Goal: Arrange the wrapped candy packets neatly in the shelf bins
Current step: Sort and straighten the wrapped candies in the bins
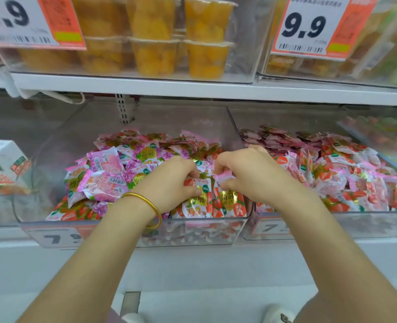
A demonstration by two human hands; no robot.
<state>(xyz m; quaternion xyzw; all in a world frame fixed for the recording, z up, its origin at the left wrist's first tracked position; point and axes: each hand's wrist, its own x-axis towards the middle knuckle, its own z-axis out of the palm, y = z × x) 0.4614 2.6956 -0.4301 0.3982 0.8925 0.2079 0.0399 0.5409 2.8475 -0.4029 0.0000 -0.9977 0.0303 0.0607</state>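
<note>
Candy packets (pixel 104 180) in bins (pixel 194 233), below fruit cups (pixel 155 54)

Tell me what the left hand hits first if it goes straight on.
Probably the heaped candy packets just beyond the left hand; the right hand sits close, depth unclear.

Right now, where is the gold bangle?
Head view, left of centre: the bangle rings the arm just below the left hand, which grips a packet, over the front wall of the middle bin.
</note>
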